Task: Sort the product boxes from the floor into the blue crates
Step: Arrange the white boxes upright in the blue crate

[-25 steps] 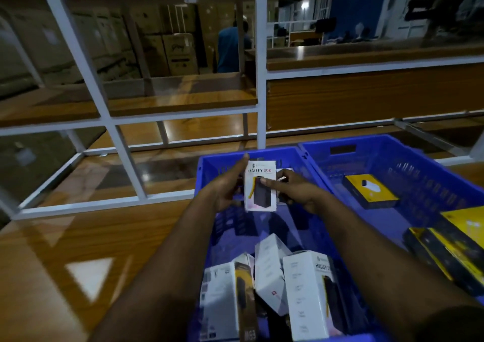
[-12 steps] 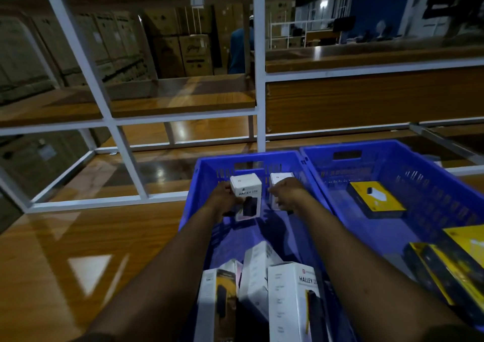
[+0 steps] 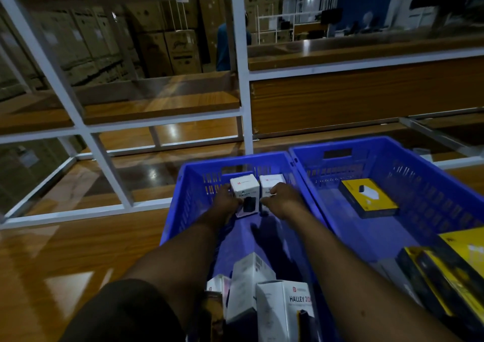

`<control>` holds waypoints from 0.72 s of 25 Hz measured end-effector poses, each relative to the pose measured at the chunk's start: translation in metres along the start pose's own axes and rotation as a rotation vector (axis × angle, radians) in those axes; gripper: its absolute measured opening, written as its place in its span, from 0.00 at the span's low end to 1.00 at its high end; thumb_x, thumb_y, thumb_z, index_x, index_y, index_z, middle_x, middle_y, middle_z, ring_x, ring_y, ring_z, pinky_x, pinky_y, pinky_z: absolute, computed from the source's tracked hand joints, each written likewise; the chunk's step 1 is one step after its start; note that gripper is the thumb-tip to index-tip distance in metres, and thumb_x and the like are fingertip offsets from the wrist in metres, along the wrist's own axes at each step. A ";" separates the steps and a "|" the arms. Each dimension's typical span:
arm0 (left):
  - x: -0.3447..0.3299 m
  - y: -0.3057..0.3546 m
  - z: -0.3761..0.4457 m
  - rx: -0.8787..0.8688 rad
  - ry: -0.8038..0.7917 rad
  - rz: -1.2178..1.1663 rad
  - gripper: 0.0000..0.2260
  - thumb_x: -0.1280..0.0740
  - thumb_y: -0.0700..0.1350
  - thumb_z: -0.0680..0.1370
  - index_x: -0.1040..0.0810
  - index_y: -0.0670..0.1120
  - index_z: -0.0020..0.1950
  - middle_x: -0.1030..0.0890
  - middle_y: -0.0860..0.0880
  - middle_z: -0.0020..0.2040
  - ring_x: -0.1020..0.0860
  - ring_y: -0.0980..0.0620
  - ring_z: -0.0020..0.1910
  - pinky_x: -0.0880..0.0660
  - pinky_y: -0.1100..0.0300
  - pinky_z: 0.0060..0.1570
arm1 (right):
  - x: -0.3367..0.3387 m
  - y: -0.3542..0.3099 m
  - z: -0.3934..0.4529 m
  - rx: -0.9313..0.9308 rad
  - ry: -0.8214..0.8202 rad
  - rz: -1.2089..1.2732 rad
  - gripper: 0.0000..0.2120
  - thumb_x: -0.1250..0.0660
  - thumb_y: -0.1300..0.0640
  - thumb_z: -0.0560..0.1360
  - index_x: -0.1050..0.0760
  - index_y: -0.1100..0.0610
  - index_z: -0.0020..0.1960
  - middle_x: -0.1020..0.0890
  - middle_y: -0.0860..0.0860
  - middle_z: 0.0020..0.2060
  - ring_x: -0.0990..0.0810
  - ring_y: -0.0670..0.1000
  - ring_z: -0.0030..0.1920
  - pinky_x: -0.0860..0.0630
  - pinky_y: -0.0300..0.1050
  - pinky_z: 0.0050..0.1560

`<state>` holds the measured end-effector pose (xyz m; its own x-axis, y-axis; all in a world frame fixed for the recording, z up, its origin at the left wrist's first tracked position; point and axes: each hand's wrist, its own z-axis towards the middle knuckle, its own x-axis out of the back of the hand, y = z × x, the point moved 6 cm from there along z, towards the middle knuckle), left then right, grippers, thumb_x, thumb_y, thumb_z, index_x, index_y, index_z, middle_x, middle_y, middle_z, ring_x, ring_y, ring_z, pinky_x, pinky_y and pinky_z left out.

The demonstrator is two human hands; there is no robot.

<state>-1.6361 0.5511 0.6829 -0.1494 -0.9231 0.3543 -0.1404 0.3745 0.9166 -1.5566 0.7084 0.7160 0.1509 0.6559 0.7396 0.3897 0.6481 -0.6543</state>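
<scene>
Two big things are filling the room: a white metal rack (image 3: 239, 61) with brown wooden shelves (image 3: 162, 108) is standing across the back, and a shiny wooden floor (image 3: 78, 250) is lying under everything, with light glinting off it. Behind the rack, tall stacks of brown cardboard cartons (image 3: 162, 51) are standing in the dim light, and a person in a blue top (image 3: 222, 48) is standing far back among them. Two blue crates are sitting side by side on the floor, touching along one edge. The right crate (image 3: 445, 184) is holding a flat yellow and black box (image 3: 368, 197) near its far end and more yellow and black boxes (image 3: 455, 271) at the near end. The left crate (image 3: 183, 197) is holding a loose pile of white boxes (image 3: 264, 297) at its near end. Both arms are reaching into the far end of the left crate. The left hand (image 3: 225, 201) is gripping a small white box (image 3: 245, 193) that is standing upright by the far wall, with its fingers curled round the box's left side. The right hand (image 3: 281, 201) is holding a second white box (image 3: 272, 182) just beside the first, with its thumb pressing on the front. The two small boxes are standing next to each other, almost touching.
</scene>
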 end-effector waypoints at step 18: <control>0.009 0.004 -0.008 0.077 -0.149 0.128 0.20 0.31 0.35 0.77 0.30 0.33 0.67 0.21 0.33 0.58 0.22 0.45 0.46 0.29 0.55 0.39 | -0.017 -0.012 -0.007 0.083 -0.095 0.048 0.23 0.26 0.56 0.70 0.28 0.59 0.61 0.21 0.56 0.56 0.20 0.57 0.54 0.22 0.53 0.56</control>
<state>-1.6300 0.5438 0.6908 -0.3128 -0.8466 0.4305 -0.1848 0.4989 0.8467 -1.5577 0.6867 0.7125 0.0798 0.7179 0.6915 0.3072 0.6423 -0.7022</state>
